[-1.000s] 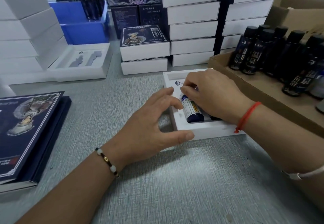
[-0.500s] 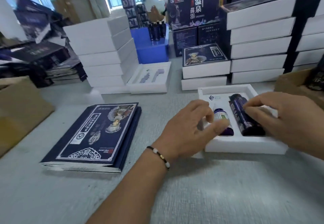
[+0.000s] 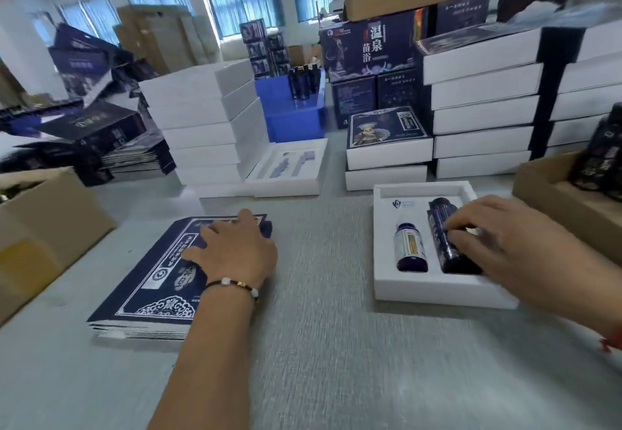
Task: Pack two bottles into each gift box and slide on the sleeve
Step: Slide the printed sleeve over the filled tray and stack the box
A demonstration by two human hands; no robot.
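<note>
The left grip (image 3: 232,247) lies palm-down with spread, fairly straight fingers on the top sleeve (image 3: 161,271) of a flat stack, holding nothing. Well to its right on the grey bench (image 3: 323,345), the white gift box (image 3: 434,290) sits open with two bottles lying in its tray: a small bottle (image 3: 410,247) on the side nearer the left grip and a tall dark bottle (image 3: 444,231) beside it. The right grip (image 3: 505,237) rests on the tall bottle, fingertips bent down against it; whether they clasp it cannot be told.
</note>
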